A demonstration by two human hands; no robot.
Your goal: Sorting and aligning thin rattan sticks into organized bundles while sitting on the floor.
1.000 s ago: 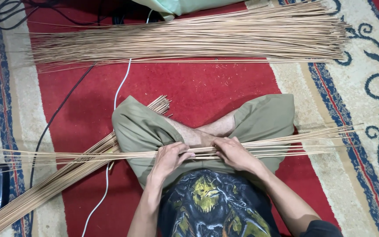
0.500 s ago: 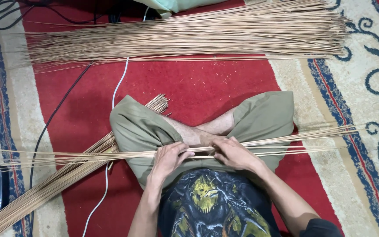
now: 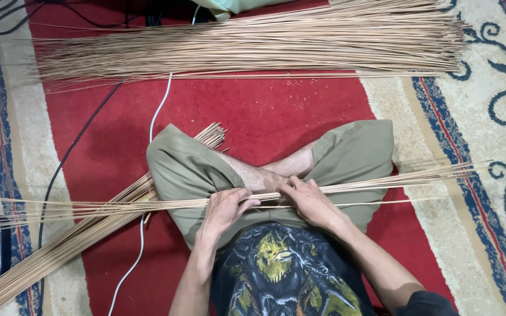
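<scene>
Tan, thin sticks [image 3: 382, 182] lie in a loose bunch across the lap of a person sitting cross-legged on a red carpet [image 3: 265, 111]. The left hand [image 3: 225, 209] and right hand [image 3: 308, 201] both close around this bunch near its middle, almost touching. A large pile of sticks [image 3: 253, 44] lies ahead, well apart. Another bundle [image 3: 60, 251] passes under the left knee. White cable [image 3: 158, 111] and black cable [image 3: 71, 158] cross the carpet.
</scene>
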